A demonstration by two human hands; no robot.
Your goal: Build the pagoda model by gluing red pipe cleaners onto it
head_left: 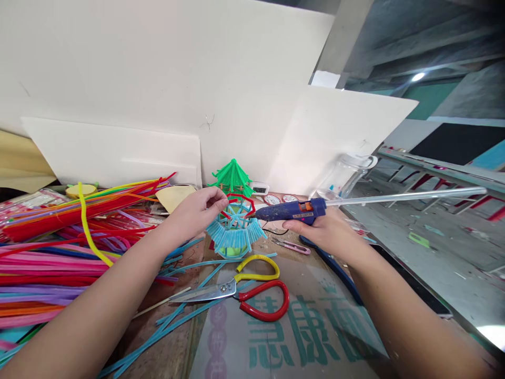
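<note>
My right hand [324, 231] grips a blue hot glue gun [292, 211] with a long clear glue stick [406, 196] poking out of its back. Its nozzle points left at a small pipe-cleaner model [235, 226] with a light blue fringed roof and a red octagonal ring [241, 202] on top. My left hand [198, 209] pinches that red ring at its left side. Just behind stands a green pipe-cleaner roof piece [232, 178].
A big heap of coloured pipe cleaners [59, 247] fills the left of the table. Scissors with a yellow and a red handle [252, 289] lie on cardboard in front. Small pink snips [290, 244] and a clear jar [343, 176] lie to the right. White boards [165, 79] stand behind.
</note>
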